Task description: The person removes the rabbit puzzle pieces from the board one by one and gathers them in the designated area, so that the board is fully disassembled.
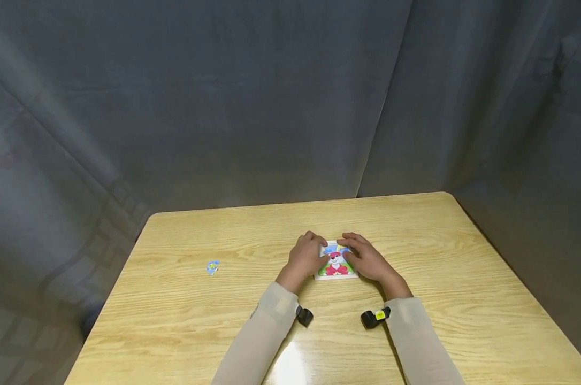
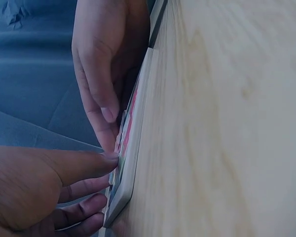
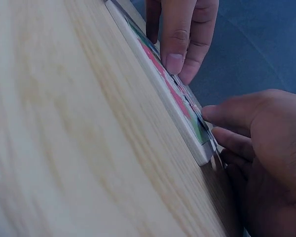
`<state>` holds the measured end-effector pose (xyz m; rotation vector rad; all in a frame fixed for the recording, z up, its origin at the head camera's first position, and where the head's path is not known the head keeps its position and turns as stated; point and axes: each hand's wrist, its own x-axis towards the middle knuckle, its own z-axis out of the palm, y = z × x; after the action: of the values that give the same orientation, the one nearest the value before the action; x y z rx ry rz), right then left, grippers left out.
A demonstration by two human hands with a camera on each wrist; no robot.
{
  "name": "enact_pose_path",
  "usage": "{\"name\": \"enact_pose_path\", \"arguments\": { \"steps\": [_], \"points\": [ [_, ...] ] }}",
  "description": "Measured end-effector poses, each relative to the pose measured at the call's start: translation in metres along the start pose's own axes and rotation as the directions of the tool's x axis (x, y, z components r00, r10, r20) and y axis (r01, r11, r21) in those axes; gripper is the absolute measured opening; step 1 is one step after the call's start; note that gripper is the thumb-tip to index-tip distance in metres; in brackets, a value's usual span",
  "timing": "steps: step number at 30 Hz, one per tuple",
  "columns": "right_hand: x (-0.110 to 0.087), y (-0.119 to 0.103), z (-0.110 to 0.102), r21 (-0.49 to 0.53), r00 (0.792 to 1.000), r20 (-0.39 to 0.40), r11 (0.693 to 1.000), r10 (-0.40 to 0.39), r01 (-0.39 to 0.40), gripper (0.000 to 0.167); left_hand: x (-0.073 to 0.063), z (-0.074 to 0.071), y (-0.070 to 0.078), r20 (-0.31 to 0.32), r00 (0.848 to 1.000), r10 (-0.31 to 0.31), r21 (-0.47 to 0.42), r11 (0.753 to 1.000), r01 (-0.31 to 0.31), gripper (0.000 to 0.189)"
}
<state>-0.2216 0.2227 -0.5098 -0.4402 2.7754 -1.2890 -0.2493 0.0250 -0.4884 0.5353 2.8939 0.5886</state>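
A small jigsaw puzzle (image 1: 336,270) in a white tray lies flat on the table, showing a red and white cartoon animal on green and blue. My left hand (image 1: 307,258) holds its left side, the thumb (image 2: 96,165) on the picture and the other fingers bent by the edge. At the right side my right hand (image 1: 369,261) holds the tray, with its thumb (image 3: 222,113) over the picture and fingers along the edge and upper corner. Both hands cover parts of the picture. A loose blue puzzle piece (image 1: 212,267) with yellow-green on it lies well to the left.
The wooden table (image 1: 184,321) has rounded far corners, and a dark grey curtain (image 1: 252,107) hangs behind it and at both sides. Black wrist cameras (image 1: 304,316) sit on the beige sleeves (image 1: 264,334). Light glares off the near table surface.
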Motion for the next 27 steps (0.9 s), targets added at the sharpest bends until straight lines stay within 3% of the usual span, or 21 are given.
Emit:
{"name": "enact_pose_path", "arguments": {
  "steps": [6,27],
  "points": [
    [-0.0002,0.0005,0.0025,-0.009,1.0,-0.017,1.0,-0.007,0.007,0.035,0.0007,0.0,-0.0002,0.001,1.0,-0.006,0.026,1.0,0.006,0.028],
    [0.0026,-0.001,0.0063,-0.056,0.998,-0.056,0.998,0.026,-0.029,0.038,0.0011,-0.0005,-0.0058,-0.02,0.999,0.026,-0.003,1.0,-0.026,0.03]
  ]
}}
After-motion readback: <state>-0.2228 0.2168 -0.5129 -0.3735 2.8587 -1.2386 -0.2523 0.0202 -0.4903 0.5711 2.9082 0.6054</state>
